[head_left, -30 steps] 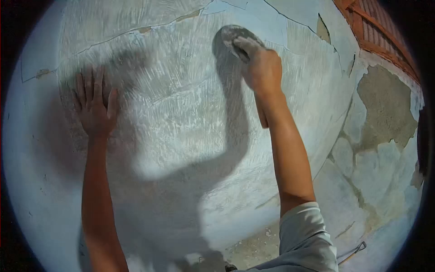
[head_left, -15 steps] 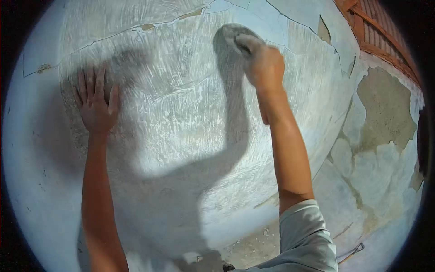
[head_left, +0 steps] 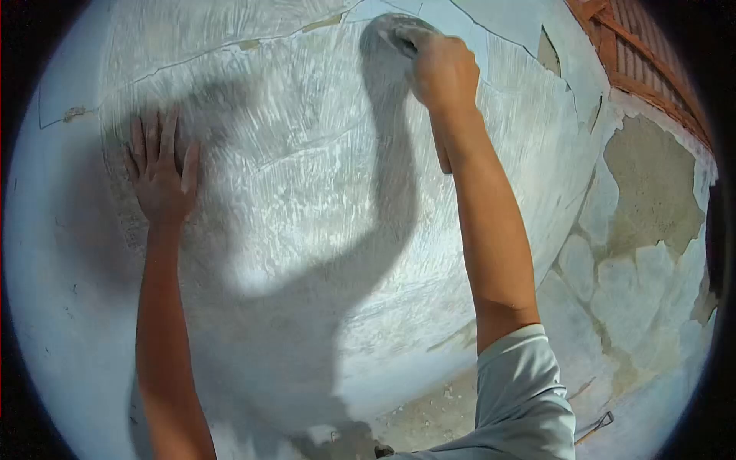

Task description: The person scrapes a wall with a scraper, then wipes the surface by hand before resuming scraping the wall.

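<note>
My left hand [head_left: 164, 172] lies flat against the scratched wall [head_left: 307, 176], fingers spread and pointing up, with whitish dust on them. High on the wall, my right hand [head_left: 446, 73] is closed round a short hand tool [head_left: 442, 149], whose brown handle end sticks out below the fist. At its upper end a dark head [head_left: 400, 37] points up and left, close to the wall; its exact kind cannot be made out. Pale streaks cover the rough grey surface around both hands, and my shadow falls across it.
A long crack [head_left: 207, 55] with chipped spots crosses the upper wall. At right, an adjoining wall has a large bare patch [head_left: 655, 184] where the paint is gone. Wooden beams [head_left: 640, 54] and corrugated sheeting show above it. A D-shaped tool handle [head_left: 606, 420] leans low at right.
My right hand has moved up the wall with the tool, and the forearm has followed. My left hand stays in the same place.
</note>
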A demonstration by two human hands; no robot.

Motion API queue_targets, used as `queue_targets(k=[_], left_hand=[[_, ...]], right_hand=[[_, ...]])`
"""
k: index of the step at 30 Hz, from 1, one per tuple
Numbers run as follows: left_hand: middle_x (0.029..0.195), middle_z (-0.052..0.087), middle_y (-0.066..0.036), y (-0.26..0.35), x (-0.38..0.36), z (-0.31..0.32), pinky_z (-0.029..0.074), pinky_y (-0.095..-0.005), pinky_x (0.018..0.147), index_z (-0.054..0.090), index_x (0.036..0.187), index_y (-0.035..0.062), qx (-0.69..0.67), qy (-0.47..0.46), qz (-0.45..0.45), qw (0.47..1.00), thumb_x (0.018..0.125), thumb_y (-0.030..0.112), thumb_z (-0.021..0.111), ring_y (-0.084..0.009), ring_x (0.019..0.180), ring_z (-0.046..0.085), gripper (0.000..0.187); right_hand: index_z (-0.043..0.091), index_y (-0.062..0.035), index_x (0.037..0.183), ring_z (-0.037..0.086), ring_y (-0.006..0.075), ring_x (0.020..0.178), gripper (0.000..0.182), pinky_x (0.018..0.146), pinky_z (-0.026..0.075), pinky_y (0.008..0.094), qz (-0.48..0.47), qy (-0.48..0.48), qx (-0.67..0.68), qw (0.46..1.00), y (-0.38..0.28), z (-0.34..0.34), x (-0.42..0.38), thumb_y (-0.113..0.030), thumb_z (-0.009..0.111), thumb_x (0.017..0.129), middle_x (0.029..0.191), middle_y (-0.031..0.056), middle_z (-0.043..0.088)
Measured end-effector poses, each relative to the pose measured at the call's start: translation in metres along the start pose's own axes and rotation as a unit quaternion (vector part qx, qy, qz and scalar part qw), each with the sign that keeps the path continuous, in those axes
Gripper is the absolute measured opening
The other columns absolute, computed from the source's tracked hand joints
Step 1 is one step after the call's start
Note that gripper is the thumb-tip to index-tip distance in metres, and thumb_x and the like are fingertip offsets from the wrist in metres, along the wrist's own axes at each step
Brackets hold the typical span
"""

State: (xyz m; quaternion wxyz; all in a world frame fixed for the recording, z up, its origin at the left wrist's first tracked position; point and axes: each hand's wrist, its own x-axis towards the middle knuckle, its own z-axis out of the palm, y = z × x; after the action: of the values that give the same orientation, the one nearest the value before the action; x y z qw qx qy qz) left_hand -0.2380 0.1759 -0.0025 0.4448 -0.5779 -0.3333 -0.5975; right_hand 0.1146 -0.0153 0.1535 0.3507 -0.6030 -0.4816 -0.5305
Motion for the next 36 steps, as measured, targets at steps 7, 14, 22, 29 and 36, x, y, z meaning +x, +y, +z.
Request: queue_targets(k=[7,14,22,29,36], left_hand=[[0.172,0.036,-0.010,-0.003,-0.003,0.005,0.011,-0.0594,0.131,0.044,0.164,0.0212,0.017,0.005,0.001,1.000,0.110,0.049,0.048,-0.0370,0.162,0.023,0.061],[0.172,0.038,-0.005,-0.004,-0.003,0.007,0.016,-0.0630,0.129,0.043,0.164,0.0285,0.004,0.018,-0.004,1.000,0.108,0.050,0.053,-0.0361,0.162,0.025,0.061],[0.173,0.035,-0.006,-0.003,-0.003,0.005,0.010,-0.0590,0.131,0.039,0.166,0.0241,0.004,0.019,0.007,1.000,0.109,0.048,0.050,-0.0355,0.163,0.022,0.063],[0.175,0.031,-0.001,-0.005,-0.006,0.009,0.015,-0.0625,0.130,0.039,0.166,0.0317,-0.025,0.030,0.005,0.999,0.108,0.053,0.051,-0.0333,0.163,0.022,0.063],[0.173,0.035,-0.009,-0.005,-0.005,0.006,0.007,-0.0613,0.131,0.041,0.165,0.0224,0.006,0.003,0.005,1.000,0.111,0.050,0.045,-0.0348,0.163,0.019,0.061]], right_hand=[[0.078,-0.0284,0.126,0.075,0.0397,0.101,0.047,0.091,0.061,0.0476,-0.078,0.115,0.060,0.988,0.016,0.023,-0.044,-0.003,0.068,0.088,0.114,0.0156,0.078],[0.079,-0.0216,0.124,0.075,0.0402,0.105,0.044,0.090,0.061,0.0481,0.033,0.002,0.036,0.999,0.006,0.002,0.009,-0.005,0.066,0.086,0.115,0.0173,0.078],[0.080,-0.0191,0.120,0.075,0.0414,0.101,0.038,0.088,0.062,0.0495,0.037,0.023,0.055,0.998,0.008,0.000,-0.006,-0.006,0.064,0.089,0.110,0.0190,0.078],[0.077,-0.0184,0.125,0.070,0.0344,0.121,0.036,0.098,0.059,0.0464,-0.006,0.013,0.091,0.996,0.003,0.014,-0.062,-0.009,0.059,0.096,0.130,0.0076,0.074],[0.079,-0.0169,0.121,0.076,0.0309,0.108,0.037,0.095,0.061,0.0386,-0.016,0.080,0.103,0.991,-0.001,0.026,-0.080,-0.005,0.074,0.086,0.123,0.0044,0.077]])
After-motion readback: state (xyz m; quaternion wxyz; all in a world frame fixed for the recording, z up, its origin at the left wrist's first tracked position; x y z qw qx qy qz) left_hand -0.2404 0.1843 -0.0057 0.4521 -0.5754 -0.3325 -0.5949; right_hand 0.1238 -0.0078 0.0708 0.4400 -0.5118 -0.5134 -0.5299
